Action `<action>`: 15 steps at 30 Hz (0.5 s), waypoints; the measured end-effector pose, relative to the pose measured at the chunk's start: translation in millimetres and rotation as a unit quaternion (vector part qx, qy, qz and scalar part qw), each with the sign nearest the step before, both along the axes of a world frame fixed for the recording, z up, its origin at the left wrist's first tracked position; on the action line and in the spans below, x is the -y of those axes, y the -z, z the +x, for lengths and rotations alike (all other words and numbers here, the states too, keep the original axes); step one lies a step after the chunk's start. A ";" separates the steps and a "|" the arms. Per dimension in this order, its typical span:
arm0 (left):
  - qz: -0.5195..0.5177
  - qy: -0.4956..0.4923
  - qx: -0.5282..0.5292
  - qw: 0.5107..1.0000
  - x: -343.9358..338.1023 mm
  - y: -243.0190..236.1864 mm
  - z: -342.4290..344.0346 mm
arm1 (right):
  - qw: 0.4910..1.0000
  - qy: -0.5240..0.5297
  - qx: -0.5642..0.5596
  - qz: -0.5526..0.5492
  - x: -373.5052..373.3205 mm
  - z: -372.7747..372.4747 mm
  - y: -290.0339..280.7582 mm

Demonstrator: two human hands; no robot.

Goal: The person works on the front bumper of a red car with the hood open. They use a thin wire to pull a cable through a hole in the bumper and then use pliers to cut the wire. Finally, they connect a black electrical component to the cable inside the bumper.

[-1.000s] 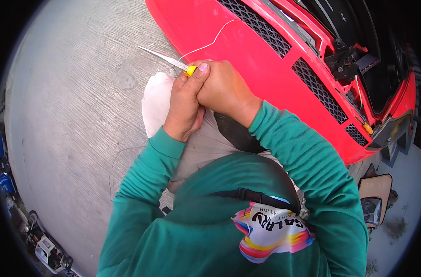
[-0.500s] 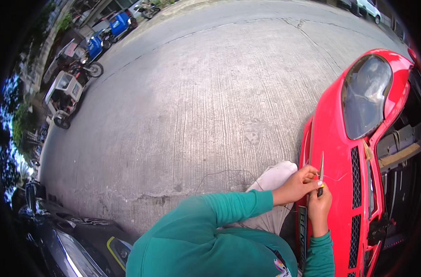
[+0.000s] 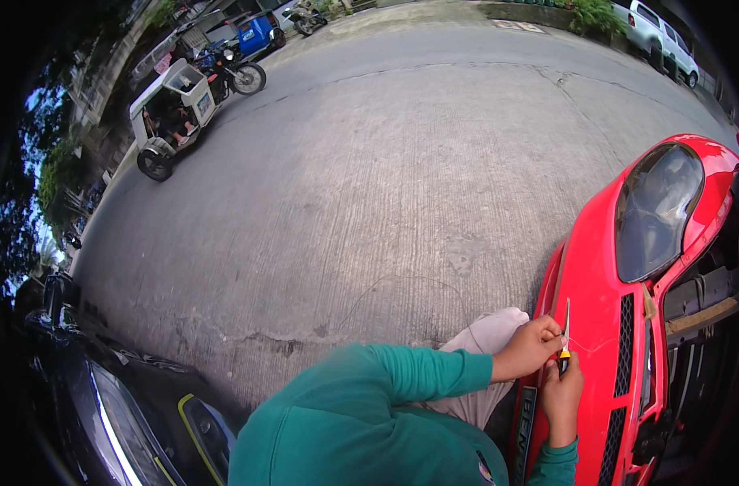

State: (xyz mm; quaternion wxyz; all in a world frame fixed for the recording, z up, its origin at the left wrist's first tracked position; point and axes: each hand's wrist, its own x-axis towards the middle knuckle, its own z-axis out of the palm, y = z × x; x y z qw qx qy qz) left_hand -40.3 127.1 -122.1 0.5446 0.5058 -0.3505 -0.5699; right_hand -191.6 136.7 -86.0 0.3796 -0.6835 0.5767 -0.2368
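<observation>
My right hand [image 3: 561, 401] is closed round the yellow and black handle of a knife [image 3: 565, 328], whose slim pointed blade stands up, away from me. Beside the blade, my left hand [image 3: 534, 348] is closed in a pinch on a thin wire [image 3: 596, 347]. A fine strand of it shows on the red paint to the right of the blade. Both hands are over the edge of a red car bumper [image 3: 584, 300]. Exactly where the blade meets the wire is too small to make out.
A long thin dark wire [image 3: 410, 277] curves over the concrete. Black mesh grilles [image 3: 625, 344] and a headlight [image 3: 659, 211] are set in the red bumper. At lower left stands a dark vehicle [image 3: 134, 405]. A white tricycle [image 3: 175, 105] is on the road, and a silver car [image 3: 661, 40] is farther off.
The view has shifted, so the bumper and hands sit lower in it. The white tricycle has moved forward along the road. Both hands keep their grips, with the blade still between them.
</observation>
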 end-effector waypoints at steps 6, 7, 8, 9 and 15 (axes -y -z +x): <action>0.157 0.060 -0.069 0.983 1.9 -40.0 17.4 | 0.997 0.004 -0.038 0.066 -9.3 -8.0 -29.4; 0.181 0.066 -0.091 0.977 4.4 -48.1 22.3 | 0.994 0.018 -0.042 0.095 -10.4 -11.4 -33.8; 0.198 0.063 -0.135 0.969 7.3 -53.7 26.7 | 0.995 0.014 -0.056 0.085 -13.3 -14.7 -35.1; 0.203 0.067 -0.160 0.964 9.1 -56.8 30.7 | 0.996 0.016 -0.014 0.087 -17.2 -20.8 -34.2; 0.166 0.043 -0.176 0.970 -21.3 -49.8 9.6 | 0.993 -0.007 0.061 0.103 -50.9 -68.1 -2.6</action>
